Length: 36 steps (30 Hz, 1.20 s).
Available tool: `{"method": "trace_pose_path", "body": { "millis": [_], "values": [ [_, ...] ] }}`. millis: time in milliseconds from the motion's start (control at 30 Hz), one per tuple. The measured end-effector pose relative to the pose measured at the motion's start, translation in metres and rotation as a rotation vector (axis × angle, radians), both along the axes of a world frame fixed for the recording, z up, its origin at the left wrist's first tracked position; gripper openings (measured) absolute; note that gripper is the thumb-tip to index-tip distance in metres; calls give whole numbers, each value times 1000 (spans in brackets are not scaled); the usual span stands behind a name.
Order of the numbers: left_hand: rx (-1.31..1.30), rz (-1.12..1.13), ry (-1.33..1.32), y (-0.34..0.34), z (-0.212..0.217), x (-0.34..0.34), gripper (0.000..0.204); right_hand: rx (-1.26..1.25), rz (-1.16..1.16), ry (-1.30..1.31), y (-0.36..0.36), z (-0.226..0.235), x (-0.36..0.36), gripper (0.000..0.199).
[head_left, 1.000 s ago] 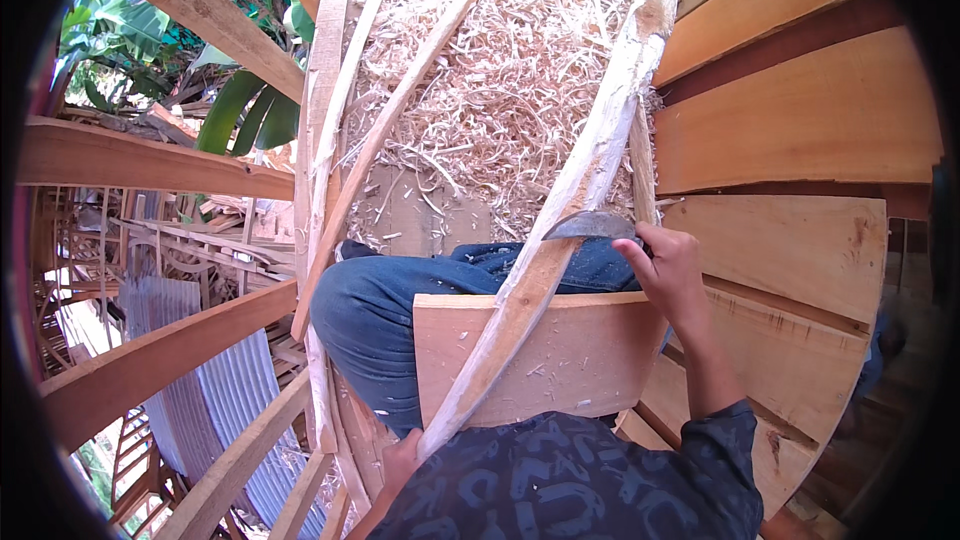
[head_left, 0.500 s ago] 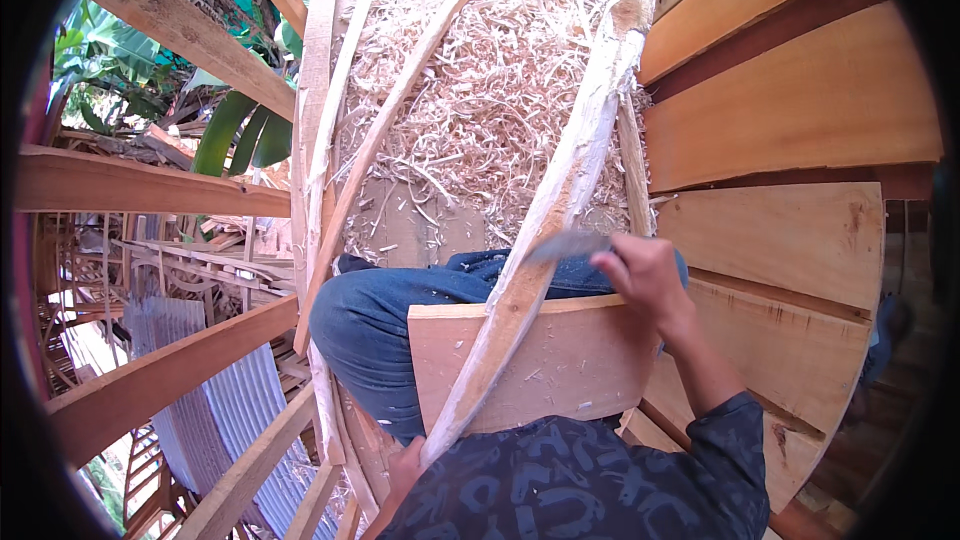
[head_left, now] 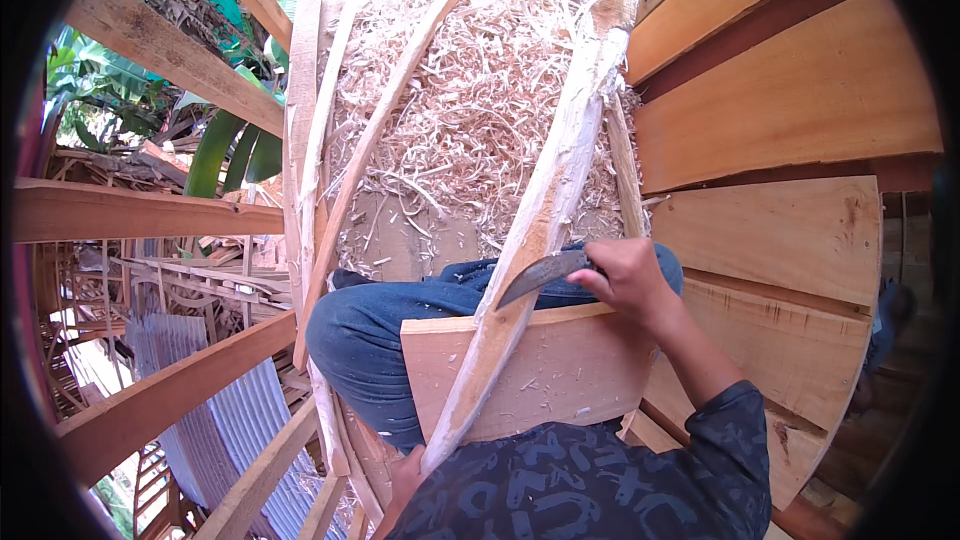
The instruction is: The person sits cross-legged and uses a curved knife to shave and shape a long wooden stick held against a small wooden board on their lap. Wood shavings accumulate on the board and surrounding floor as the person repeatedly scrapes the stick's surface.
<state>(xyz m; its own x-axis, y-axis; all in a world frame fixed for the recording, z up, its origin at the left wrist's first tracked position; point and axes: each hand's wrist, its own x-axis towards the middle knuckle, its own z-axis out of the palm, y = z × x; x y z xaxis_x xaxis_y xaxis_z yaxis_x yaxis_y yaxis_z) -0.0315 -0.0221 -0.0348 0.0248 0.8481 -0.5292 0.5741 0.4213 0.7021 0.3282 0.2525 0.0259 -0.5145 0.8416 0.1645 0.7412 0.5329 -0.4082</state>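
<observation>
My right hand (head_left: pixel 628 282) is closed around the handle of a curved knife (head_left: pixel 545 274). Its dark blade lies across a long, partly peeled wooden pole (head_left: pixel 548 210), its tip near the pole's left edge. The pole slants from the far right down to my body, pale and rough with tan shaved patches. At its near end my left hand (head_left: pixel 407 472) grips it, the fingers partly hidden. Under the pole, a flat wooden board (head_left: pixel 560 370) rests against my lap, with small chips on it.
Curled wood shavings (head_left: pixel 470 90) cover the plank floor ahead. Thin wooden strips (head_left: pixel 375 140) lie to the left, beside open railing beams (head_left: pixel 150 212). Wide planks (head_left: pixel 780 110) form the right side. Part of another person (head_left: pixel 885 330) shows at the far right.
The knife has moved along the pole toward me and a little left, with my right hand slightly lower. My left hand stays at the pole's near end. The whole view has shifted slightly.
</observation>
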Motion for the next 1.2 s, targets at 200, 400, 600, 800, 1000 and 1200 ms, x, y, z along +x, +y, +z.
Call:
{"method": "trace_pose_path", "body": {
  "millis": [200, 400, 600, 800, 1000, 1200],
  "values": [
    [-37, 3, -29, 14, 13, 5, 35, -35, 110, -12, -6, -2, -3, 43],
    [0, -29, 18, 9, 6, 3, 35, -98, -129, 52, -10, 0, -2, 44],
    [-32, -13, -13, -6, -4, -5, 36, -21, -209, 33, -1, 4, 2, 43],
    [-42, 37, -25, -2, -1, -1, 35, -98, -392, 108, 3, -2, 12, 43],
    [-45, 10, -16, 8, 6, 1, 33, -80, -91, 15, -2, 4, 7, 46],
    [-30, -3, -3, 8, 9, 0, 36, -80, -82, 71, -8, -3, 3, 44]
  ]
}}
